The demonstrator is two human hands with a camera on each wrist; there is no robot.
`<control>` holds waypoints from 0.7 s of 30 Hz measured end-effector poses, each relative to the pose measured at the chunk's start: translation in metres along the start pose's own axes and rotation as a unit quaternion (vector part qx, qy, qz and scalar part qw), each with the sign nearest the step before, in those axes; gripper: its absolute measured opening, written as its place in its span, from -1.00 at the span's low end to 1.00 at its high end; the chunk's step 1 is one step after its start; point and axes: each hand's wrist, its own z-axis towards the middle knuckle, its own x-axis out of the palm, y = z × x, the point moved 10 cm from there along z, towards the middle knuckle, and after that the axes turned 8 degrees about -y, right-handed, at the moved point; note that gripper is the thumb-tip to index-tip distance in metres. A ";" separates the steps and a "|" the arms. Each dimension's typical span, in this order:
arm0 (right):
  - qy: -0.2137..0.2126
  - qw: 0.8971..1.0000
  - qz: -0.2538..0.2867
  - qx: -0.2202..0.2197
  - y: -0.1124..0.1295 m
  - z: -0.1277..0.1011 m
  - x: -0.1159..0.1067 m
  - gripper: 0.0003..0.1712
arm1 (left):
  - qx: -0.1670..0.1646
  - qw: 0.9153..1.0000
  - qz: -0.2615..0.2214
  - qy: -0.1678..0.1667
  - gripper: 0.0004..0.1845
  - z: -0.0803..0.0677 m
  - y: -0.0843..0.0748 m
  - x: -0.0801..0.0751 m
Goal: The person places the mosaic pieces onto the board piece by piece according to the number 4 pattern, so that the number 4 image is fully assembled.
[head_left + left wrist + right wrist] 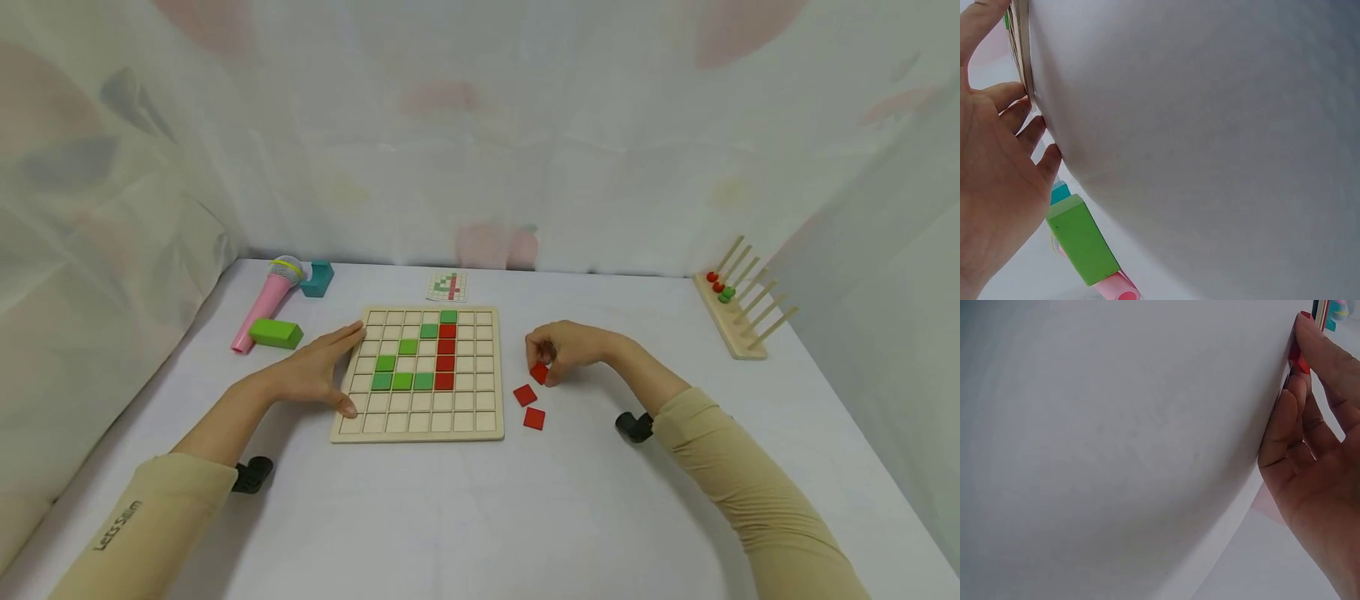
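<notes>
A wooden grid board [420, 423] lies on the table, with several green tiles [407, 347] stepping diagonally and along a row. Red tiles [446, 363] form a column beside them. My left hand [311, 367] rests at the board's left edge, fingers and thumb spread along it; the left wrist view shows the fingertips right at that edge. To the right of the board, my right hand [573, 350] pinches a red square tile [539, 372] close over the table, its fingers bent. Two more loose red tiles [534, 418] lie just in front of that hand.
Behind the board is a small pattern card [447, 287]. At back left are a pink toy microphone [262, 308], a green block [276, 333] and a teal block [318, 279]. A wooden peg stand [731, 321] with small red and green pieces stands at far right.
</notes>
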 end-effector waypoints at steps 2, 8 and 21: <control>-0.005 1.000 -0.005 0.000 0.000 0.001 -0.001 -0.75 | -0.001 1.000 0.001 0.000 0.48 0.000 0.000 0.000; -0.016 1.000 -0.005 -0.007 0.002 0.002 -0.006 -0.80 | -0.006 1.000 0.006 0.000 0.47 0.000 0.001 0.000; -0.020 1.000 0.005 -0.018 0.010 0.004 -0.009 -0.81 | -0.001 1.000 0.005 0.000 0.48 0.000 0.001 0.000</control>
